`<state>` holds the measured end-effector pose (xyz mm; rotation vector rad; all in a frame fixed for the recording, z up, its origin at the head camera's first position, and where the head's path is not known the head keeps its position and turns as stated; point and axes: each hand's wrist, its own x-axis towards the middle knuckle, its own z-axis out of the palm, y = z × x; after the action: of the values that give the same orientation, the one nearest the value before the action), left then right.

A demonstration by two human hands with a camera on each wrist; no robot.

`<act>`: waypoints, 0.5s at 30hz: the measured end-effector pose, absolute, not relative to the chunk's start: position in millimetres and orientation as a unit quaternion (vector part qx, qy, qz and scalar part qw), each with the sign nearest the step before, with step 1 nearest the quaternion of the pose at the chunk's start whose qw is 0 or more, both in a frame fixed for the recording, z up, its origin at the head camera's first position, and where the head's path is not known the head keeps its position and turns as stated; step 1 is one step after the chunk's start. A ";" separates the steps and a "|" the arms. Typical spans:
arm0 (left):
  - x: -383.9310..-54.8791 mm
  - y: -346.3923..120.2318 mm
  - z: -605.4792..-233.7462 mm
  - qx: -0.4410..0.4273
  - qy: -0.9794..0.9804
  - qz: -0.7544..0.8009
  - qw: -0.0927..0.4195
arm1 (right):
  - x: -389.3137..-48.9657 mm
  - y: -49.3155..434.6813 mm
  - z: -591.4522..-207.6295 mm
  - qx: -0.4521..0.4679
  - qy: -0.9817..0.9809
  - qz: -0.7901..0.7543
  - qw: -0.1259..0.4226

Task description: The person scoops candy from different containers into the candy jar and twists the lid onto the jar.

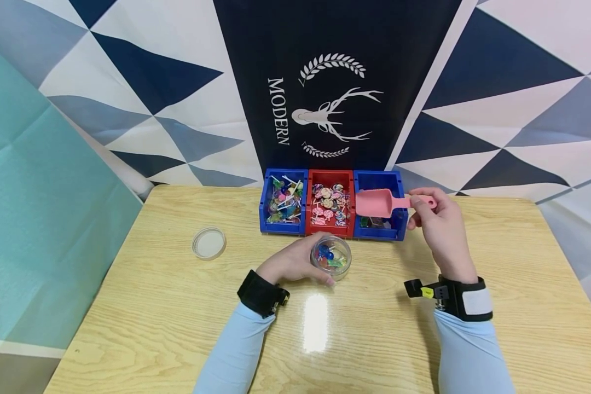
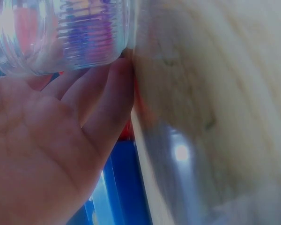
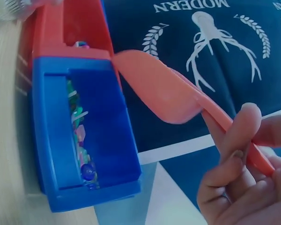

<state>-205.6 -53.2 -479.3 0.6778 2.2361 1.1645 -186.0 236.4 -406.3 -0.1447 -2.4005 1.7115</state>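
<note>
My right hand (image 1: 440,232) pinches the handle of a pink scoop (image 1: 374,203), thumb on top. The scoop hangs over the right blue bin (image 1: 398,230), its tip toward the red bin, and no candy shows in it. From the right wrist, the scoop's underside (image 3: 154,86) faces the camera above the bin's rim. My left hand (image 1: 295,260) holds a clear round jar (image 1: 342,272) upright on the table, thumb in front and fingers behind. Several colourful candies (image 1: 331,256) lie inside it. In the left wrist view, the jar's ribbed wall (image 2: 91,37) rests against the fingers.
A red bin (image 1: 330,230) of small swirl lollipops stands in the middle of the row. Left of it is another blue bin (image 1: 280,227) with mixed lollipops. A round lid (image 1: 209,243) lies at the table's left. A patterned backdrop (image 1: 330,33) rises directly behind the bins.
</note>
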 end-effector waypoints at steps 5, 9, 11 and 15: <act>-205.4 -52.9 -479.6 0.254 0.826 0.430 0.261 | -191.7 239.4 -416.4 -0.060 -0.791 0.593 0.136; -205.8 -53.1 -479.3 0.254 0.825 0.432 0.262 | -198.1 241.1 -427.8 -0.069 -0.828 0.532 0.161; -205.9 -53.2 -478.6 0.253 0.825 0.432 0.264 | -200.2 240.9 -432.0 -0.058 -0.854 0.486 0.175; -205.9 -53.0 -477.9 0.253 0.825 0.431 0.265 | -203.0 237.9 -437.7 -0.004 -0.904 0.378 0.200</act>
<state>-205.9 -53.0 -477.9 0.6827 2.2292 1.1644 -203.0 237.9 -437.7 -0.0111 -2.5274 1.0566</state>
